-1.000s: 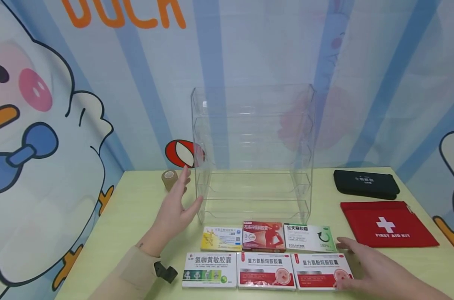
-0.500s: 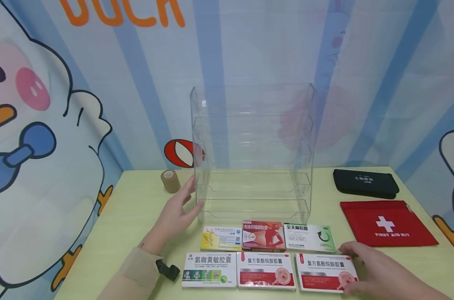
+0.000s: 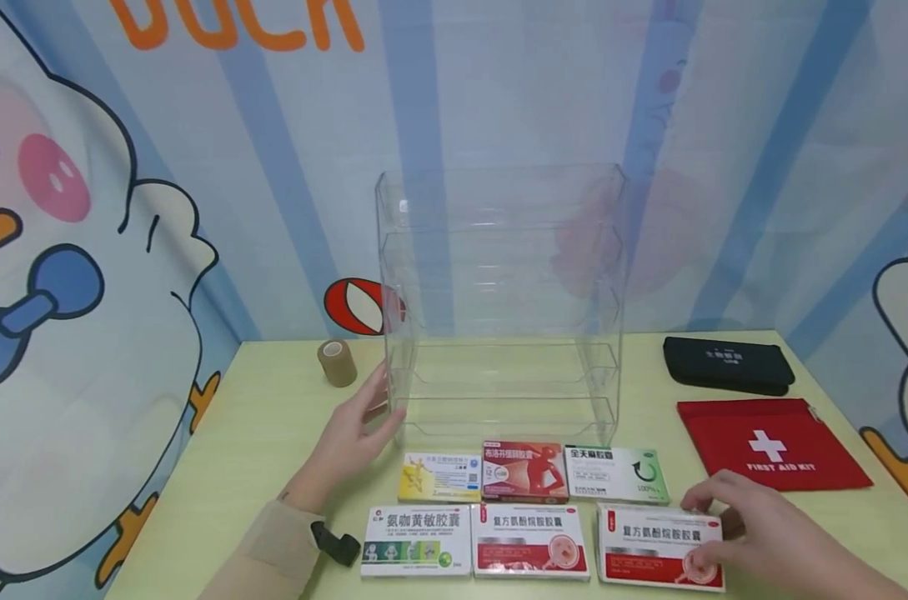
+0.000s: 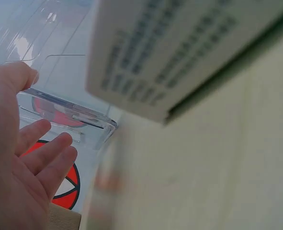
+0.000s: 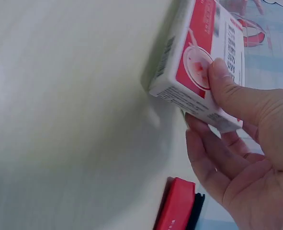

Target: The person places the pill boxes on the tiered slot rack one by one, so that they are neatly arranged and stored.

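My right hand (image 3: 761, 521) pinches a red and white medicine box (image 3: 654, 546) at its right end, thumb on the printed face. In the right wrist view the fingers (image 5: 206, 136) bend in under this box, which is tilted. My left hand (image 3: 348, 450) is at the lower left side of a clear multi-tier rack (image 3: 499, 400), fingers extended along the side. In the left wrist view its thumb lies at the panel's edge (image 4: 64, 103), with the fingers on the other side. A matching red and white box (image 3: 530, 542) lies flat beside the held one.
A green and white box (image 3: 416, 542) completes the front row. Behind it lie yellow (image 3: 440, 477), red (image 3: 525, 472) and green-white (image 3: 616, 475) boxes. A tape roll (image 3: 337, 363) stands left; a black case (image 3: 727, 365) and red first aid pouch (image 3: 772, 446) lie right.
My right hand has slid the right-hand front box a little to the right, away from its neighbour, and closed its grip on it. My left hand has lowered slightly onto the rack's side.
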The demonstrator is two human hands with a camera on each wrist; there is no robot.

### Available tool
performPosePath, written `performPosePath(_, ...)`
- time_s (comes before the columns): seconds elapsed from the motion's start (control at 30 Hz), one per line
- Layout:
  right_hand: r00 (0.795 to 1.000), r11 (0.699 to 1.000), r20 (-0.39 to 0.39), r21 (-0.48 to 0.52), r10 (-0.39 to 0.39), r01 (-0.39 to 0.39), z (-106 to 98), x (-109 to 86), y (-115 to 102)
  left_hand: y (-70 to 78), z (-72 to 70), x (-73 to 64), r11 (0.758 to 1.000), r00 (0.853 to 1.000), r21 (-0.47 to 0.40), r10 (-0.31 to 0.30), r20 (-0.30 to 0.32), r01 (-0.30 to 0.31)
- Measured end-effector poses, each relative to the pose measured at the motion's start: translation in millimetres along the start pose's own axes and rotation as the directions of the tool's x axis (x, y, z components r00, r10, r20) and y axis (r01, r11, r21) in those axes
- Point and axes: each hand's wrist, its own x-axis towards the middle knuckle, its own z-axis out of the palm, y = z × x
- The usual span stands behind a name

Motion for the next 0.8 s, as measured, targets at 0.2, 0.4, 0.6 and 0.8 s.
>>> performPosePath(0.2,0.98,0.979,-0.048,-0.075,-0.196,0.192,-14,0.6,-2,-10.2,6.5,-2.5,0.99,0.999,-0.139,-0.032,-0.01,0.03)
performPosePath(0.4,0.944,0.954,-0.142,-0.08,-0.297,0.288,-17,-0.3,-9,-17.8,13.5,-3.7,0.968,0.998,-0.242,-0.064,-0.019,0.057)
performPosePath(0.6,0.863,0.91,-0.292,-0.099,-0.413,0.402,-9,1.3,-20,-17.7,15.9,-5.0,0.961,0.994,-0.255,-0.108,-0.006,0.103)
performPosePath(0.8,0.762,0.867,-0.429,-0.127,-0.486,0.481,-8,6.3,-41,-16.8,16.3,-6.0,0.955,0.989,-0.257,-0.149,0.007,0.146)
